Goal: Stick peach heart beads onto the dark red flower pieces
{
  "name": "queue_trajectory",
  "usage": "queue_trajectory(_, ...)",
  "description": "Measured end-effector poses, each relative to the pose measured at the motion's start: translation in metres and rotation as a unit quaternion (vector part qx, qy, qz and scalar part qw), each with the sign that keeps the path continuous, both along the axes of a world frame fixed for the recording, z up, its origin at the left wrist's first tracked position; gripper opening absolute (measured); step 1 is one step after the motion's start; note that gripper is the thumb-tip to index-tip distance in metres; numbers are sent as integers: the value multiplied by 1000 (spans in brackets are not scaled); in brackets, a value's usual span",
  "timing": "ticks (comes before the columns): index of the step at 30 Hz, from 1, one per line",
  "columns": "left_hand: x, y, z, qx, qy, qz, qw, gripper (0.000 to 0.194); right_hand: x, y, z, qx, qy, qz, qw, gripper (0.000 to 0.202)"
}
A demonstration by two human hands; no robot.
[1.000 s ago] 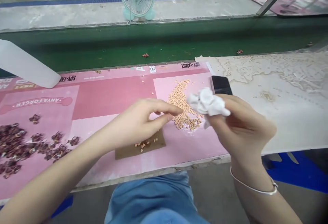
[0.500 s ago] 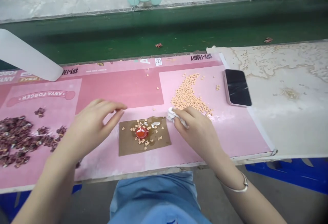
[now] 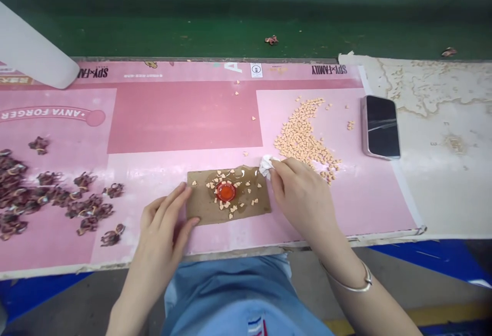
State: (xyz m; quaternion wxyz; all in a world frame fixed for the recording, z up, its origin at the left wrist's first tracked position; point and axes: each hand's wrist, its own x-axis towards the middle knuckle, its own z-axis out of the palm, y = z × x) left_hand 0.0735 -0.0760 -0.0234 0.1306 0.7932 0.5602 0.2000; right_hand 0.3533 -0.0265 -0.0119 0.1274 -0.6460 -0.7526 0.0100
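A wad of white tissue (image 3: pixel 266 165) is pinched in the fingers of my right hand (image 3: pixel 303 192), at the top right corner of a brown cardboard piece (image 3: pixel 203 208). My left hand (image 3: pixel 165 223) rests at the card's left edge, thumb on its lower corner and fingers apart. On the card stands a small red cap (image 3: pixel 226 191) with shiny orange-red contents. Small tan heart-shaped pieces (image 3: pixel 232 209) lie scattered round it, and a wet, glossy patch spreads over the card's upper right.
A heap of tan pieces (image 3: pixel 303 131) lies beyond my right hand, beside a phone (image 3: pixel 381 126). Several dark purple bundles (image 3: pixel 49 195) cover the left of the pink mat (image 3: pixel 184 115). A white bottle-like object (image 3: pixel 34 48) juts in at upper left. Behind runs a green surface (image 3: pixel 154 28).
My left hand has come down from above onto the card's left edge. My right hand keeps the tissue at the card's corner. The view has tilted downward, and the fan is out of sight.
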Motion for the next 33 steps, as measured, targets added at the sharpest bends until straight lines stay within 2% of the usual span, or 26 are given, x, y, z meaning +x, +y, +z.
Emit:
queue_trajectory(4,-2,-1,-4,17,-7,-13,1000,42,-4,-3,0,-3,0,-34,999,30)
queue_trajectory(9,-8,-3,-8,-6,4,-32,999,45,-6,-7,4,-20,10,-84,996,26)
queue_trajectory(15,-9,-4,-10,-9,-6,-31,999,47,-2,2,14,-130,76,-152,977,21)
queue_trajectory(18,-8,-5,-9,-11,-5,-27,1000,46,1,7,19,-160,92,-171,968,19)
queue_trajectory(28,-6,-5,-10,-25,-23,-15,999,45,0,14,21,-178,137,-154,962,25)
queue_trajectory(33,-2,-5,-7,-27,-30,-10,999,43,-5,10,11,-134,162,-162,964,26)
